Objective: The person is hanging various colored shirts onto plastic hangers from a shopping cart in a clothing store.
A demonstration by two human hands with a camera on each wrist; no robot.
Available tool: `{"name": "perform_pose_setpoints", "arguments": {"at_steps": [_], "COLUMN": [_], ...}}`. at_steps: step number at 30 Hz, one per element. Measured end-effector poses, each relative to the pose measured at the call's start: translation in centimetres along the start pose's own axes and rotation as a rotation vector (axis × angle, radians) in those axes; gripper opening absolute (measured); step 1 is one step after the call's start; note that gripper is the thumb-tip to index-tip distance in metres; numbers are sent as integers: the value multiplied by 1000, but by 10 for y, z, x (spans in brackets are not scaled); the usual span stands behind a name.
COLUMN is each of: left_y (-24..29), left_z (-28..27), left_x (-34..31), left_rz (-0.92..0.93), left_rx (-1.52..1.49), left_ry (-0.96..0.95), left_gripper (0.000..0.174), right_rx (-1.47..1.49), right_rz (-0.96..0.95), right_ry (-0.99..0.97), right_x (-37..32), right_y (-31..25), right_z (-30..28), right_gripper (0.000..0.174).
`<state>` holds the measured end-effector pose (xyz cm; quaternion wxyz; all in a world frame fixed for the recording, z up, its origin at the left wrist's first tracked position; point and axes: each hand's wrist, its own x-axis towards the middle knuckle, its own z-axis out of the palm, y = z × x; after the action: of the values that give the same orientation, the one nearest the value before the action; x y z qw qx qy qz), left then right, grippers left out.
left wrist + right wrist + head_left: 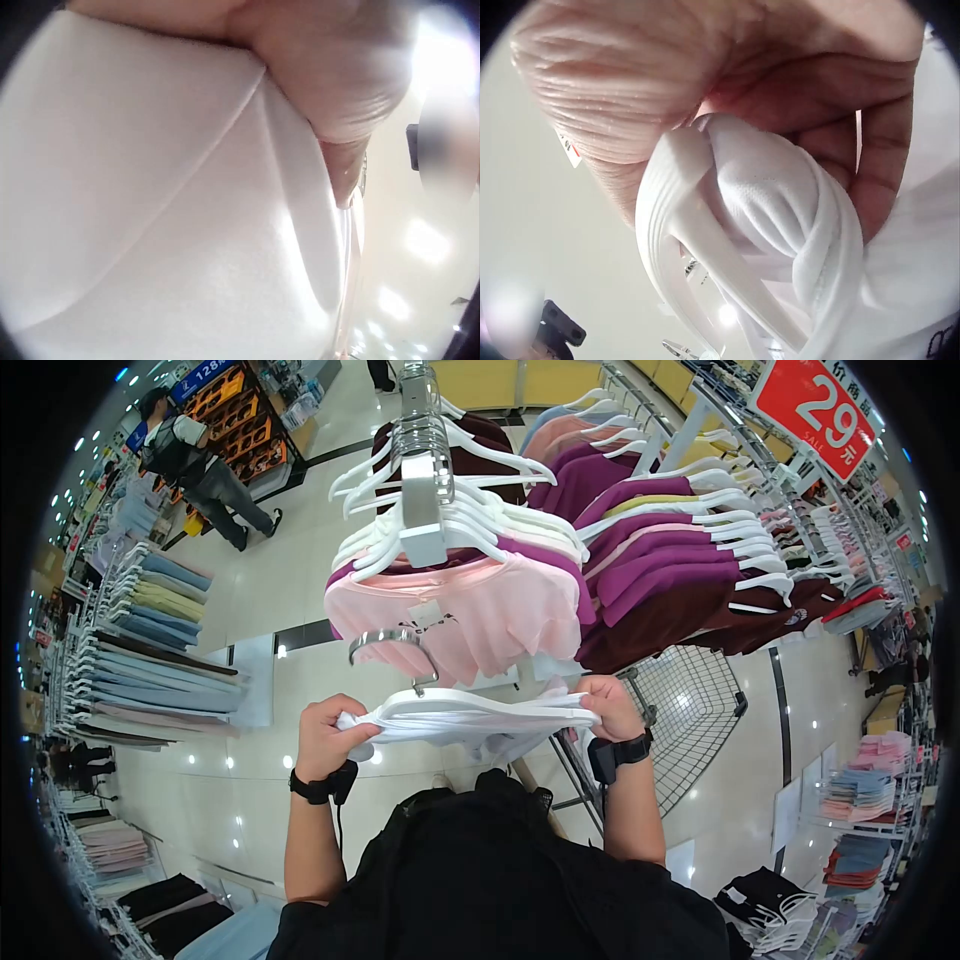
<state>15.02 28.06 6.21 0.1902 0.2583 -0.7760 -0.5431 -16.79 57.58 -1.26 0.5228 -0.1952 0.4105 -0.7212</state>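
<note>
A white hanger with a metal hook carries a white garment, held out in front of the body. My left hand pinches the garment at the hanger's left end; in the left wrist view white cloth fills most of the picture under the hand. At the hanger's right end, my right hand grips the cloth. The right wrist view has the hanger end beside bunched white fabric, with the hand's fingers curled round the fabric.
Just beyond the hanger is a rack bar with pink shirts and purple shirts. A wire cart stands at the right. A person walks at the upper left, past racks of folded trousers.
</note>
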Motion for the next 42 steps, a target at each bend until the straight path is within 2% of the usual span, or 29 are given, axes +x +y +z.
{"name": "perform_pose_setpoints", "arguments": {"at_steps": [1, 3, 4, 5, 7, 9, 11, 13, 14, 17, 18, 20, 21, 23, 24, 26, 27, 29, 33, 35, 37, 42], "left_y": [0, 2, 0, -2, -5, -5, -4, 4, 7, 14, 13, 12, 11, 9, 8, 6, 6, 7, 5, 7, 13, 6], "left_z": [2, 8, 9, 14, 14, 18, 22, 25, 29, 37, 39, 40, 39, 38, 37, 34, 32, 29, 27, 24, 18, 25], "left_x": [1, -2, -1, -3, -1, 2, 4, 6, 8, 14, 17, 20, 20, 20, 19, 19, 18, 19, 22, 22, 22, 19], "left_rz": [1, 11, 11, 59, 115, 136, 151, 203, 202, 280, 263, 246, 261, 274, 255, 242, 231, 225, 355, 394, 463, 463], "left_rx": [2, 9, 10, 58, 102, 190, 166, 178, 172, 233, 271, 308, 334, 361, 378, 394, 401, 405, 439, 462, 664, 616], "left_ry": [0, 21, 21, 44, 68, 90, 103, 119, 118, 156, 156, 154, 158, 158, 176, 194, 194, 195, 176, 173, 85, 72], "left_gripper": [20, 22, 22, 24, 25, 27, 27, 25, 25, 24, 24, 23, 23, 23, 23, 23, 23, 24, 24, 24, 24, 23], "right_rx": [1, -90, -180, -334, -336, -514, -407, -410, -301, -440, -442, -416, -417, -342, -342, 166, 165, 139, 115, 147, 140, 138], "right_rz": [-1, -55, -123, -273, -315, -388, -409, -413, -455, -476, -476, -296, -296, -95, -95, 112, 107, 134, 203, 262, 244, 208], "right_ry": [-1, 164, 127, 371, 469, 622, 591, 639, 682, 747, 748, 724, 726, 591, 592, 255, 254, 44, 53, -4, 20, 80], "right_x": [5, 11, 15, 20, 27, 31, 31, 35, 40, 42, 43, 44, 45, 44, 41, 35, 31, 24, 25, 26, 20, 19], "right_y": [1, 6, 3, 9, 13, 10, 7, 8, 9, 15, 18, 25, 26, 28, 28, 24, 20, 15, 20, 27, 18, 16], "right_z": [-1, -4, -3, 1, -2, -1, 3, 1, 2, -8, -12, -23, -29, -41, -47, -60, -61, -61, -72, -82, -74, -81], "right_gripper": [19, 20, 23, 29, 34, 33, 33, 31, 28, 25, 25, 27, 27, 20, 20, 17, 17, 19, 20, 20, 20, 17]}}
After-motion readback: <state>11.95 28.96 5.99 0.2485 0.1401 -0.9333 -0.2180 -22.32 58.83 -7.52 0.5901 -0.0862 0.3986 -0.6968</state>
